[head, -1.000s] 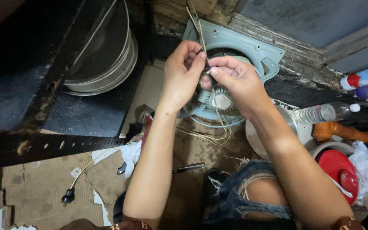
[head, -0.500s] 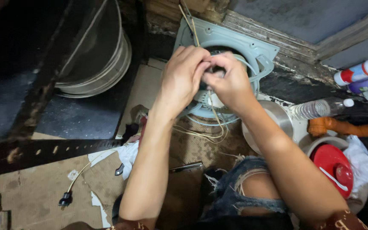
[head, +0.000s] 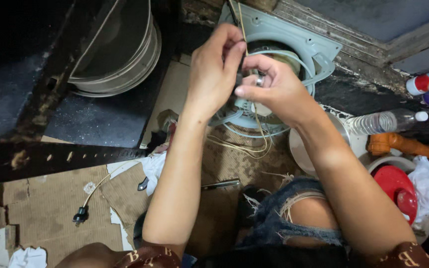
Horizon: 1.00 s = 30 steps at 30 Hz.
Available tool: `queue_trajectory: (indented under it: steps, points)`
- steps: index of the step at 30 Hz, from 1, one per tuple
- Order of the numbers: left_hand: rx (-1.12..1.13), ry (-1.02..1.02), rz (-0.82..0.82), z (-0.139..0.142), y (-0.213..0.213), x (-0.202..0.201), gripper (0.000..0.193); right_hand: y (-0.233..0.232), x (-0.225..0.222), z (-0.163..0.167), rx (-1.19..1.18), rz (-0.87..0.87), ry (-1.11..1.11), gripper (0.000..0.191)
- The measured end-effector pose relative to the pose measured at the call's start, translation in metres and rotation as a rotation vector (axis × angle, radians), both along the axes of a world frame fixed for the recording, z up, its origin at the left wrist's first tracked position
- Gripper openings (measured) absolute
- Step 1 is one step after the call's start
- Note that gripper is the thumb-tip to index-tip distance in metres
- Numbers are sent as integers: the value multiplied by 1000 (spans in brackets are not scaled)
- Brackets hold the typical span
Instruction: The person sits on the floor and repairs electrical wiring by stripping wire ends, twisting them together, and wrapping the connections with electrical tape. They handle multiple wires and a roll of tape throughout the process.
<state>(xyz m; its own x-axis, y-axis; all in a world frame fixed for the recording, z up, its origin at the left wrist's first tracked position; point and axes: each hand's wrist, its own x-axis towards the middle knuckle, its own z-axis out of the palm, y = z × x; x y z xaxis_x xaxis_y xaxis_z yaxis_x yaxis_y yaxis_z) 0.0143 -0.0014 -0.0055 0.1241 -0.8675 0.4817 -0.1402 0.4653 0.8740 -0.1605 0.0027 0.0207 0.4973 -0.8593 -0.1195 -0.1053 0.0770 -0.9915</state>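
- The left hand is curled tight, thumb and fingertips pinched on a thin yellowish wire that runs up out of the top of the view.
- The right hand sits just beside it, knuckles touching, fingers bent around the same wire; a ring shows on one finger.
- Right behind both hands is the pale grey-green fan housing, square frame with a round opening, leaning against the dark wall.
- More loops of the wire hang below the hands, down over the brown mat.
- A stack of round metal rings stands to the left, well apart.
- A slim tool lies on the mat by the knee.
- On the cardboard at the left lies a black plug.
- A clear plastic bottle lies off right, a red lid below it.
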Motion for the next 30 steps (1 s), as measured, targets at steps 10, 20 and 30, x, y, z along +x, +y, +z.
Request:
queue_trajectory:
  steps: [10, 20, 30]
  points:
    - [33, 246, 57, -3, -7, 1, 8, 2, 9, -14, -185, -152, -140, 51]
    - [-32, 321, 35, -3, -8, -4, 7, 1, 12, -7, -341, -169, -44, 43]
    - [-238, 80, 207, 6, 19, -15, 7, 3, 9, 3, -191, -270, 31, 34]
